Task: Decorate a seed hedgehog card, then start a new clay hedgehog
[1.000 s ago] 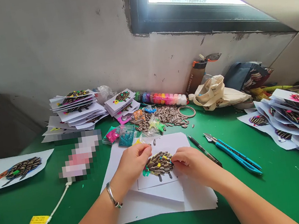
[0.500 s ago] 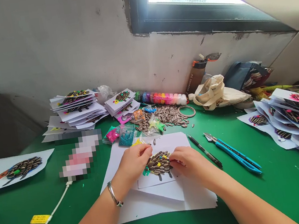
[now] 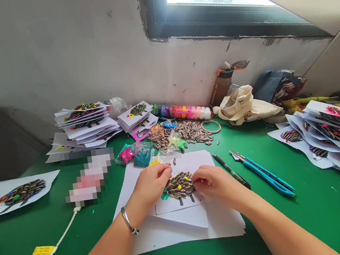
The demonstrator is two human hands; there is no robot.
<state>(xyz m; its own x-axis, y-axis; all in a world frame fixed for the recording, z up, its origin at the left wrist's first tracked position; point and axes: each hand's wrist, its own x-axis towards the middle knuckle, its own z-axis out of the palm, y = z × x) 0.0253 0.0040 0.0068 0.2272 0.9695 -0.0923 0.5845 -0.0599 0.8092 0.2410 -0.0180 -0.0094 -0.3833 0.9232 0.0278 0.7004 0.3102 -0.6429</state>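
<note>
A hedgehog-like picture made of sunflower seeds (image 3: pixel 180 185), with yellow and teal bits of clay, lies on a white card (image 3: pixel 168 207) in front of me. My left hand (image 3: pixel 154 184) is at the picture's upper left, thumb and fingers pinched together; whatever is between them is too small to make out. At its right edge, the curled fingers of my right hand (image 3: pixel 211 183) touch or nearly touch the seeds. Their tips are partly hidden, so I cannot see what they hold. White paper sheets (image 3: pixel 221 221) lie under the card. One loose seed (image 3: pixel 174 161) rests near my left fingertips.
Behind the paper are a heap of sunflower seeds (image 3: pixel 189 131), bags of coloured clay (image 3: pixel 142 156) and a tape ring (image 3: pixel 211 127). A pen (image 3: pixel 230 169) and a blue utility knife (image 3: pixel 263 173) lie to the right. Stacked seed pictures (image 3: pixel 89 126) stand back left, others (image 3: pixel 332 134) at right.
The whole view has shifted slightly to the left. Both hands stay in nearly the same place on the picture, with only a slight movement of the right fingers.
</note>
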